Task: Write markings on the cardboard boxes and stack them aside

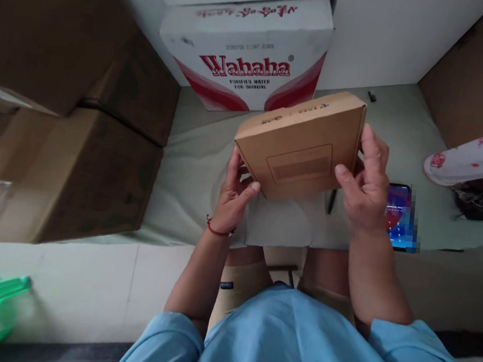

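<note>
A flat brown cardboard box (302, 152) is held up in front of me, tilted so that its printed face and its lettered upper edge show. At its lower left corner my left hand (236, 194) grips it, thumb on the near side and the fingers partly hidden behind. My right hand (365, 177) clasps the right end, with the thumb near the front face and the fingers along the side. Under the box, a dark pen-like stick (332, 201) lies on the cloth, partly covered. Close to my right wrist rests a phone (397, 215) with a lit screen.
A white and red Wahaha water carton (251, 53) stands at the back. Large brown cartons (100, 175) are stacked on the left. A green cloth (191, 182) covers the table. To the right are a white floral-patterned object (469, 151), a dark tangled bundle (476, 202) and a small black piece (372, 96).
</note>
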A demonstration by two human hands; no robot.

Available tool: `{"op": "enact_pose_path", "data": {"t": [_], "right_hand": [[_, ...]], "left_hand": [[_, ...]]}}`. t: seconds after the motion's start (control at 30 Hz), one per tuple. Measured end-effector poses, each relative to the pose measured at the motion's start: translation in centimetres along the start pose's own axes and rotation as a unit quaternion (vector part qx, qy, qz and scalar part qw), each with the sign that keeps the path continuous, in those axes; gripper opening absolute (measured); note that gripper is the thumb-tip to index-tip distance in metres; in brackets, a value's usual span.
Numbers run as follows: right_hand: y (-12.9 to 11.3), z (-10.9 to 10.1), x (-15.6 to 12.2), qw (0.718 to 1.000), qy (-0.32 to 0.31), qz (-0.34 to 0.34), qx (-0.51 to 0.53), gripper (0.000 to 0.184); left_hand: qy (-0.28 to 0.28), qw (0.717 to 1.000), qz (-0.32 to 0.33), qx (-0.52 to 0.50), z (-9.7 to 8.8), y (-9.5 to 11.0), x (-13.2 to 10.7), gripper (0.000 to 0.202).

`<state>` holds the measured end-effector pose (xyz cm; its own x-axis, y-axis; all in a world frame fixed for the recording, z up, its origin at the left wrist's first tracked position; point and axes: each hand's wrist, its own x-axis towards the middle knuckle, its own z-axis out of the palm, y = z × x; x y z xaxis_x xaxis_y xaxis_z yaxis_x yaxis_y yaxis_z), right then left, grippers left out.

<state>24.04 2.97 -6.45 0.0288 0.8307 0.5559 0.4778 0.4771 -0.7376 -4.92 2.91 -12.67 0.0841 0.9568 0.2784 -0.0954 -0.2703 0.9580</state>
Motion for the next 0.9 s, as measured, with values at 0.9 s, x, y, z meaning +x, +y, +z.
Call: {"op": "enact_pose_path", "data": {"t": [0.9], "right_hand": [[-2.3,-0.3,-7.4,0.932,-0.033,0.215,0.291,0.069]], "left_hand": [[0.077,0.974,0.055,0.205,2.3,5.8,-7.3,0.087]]}}
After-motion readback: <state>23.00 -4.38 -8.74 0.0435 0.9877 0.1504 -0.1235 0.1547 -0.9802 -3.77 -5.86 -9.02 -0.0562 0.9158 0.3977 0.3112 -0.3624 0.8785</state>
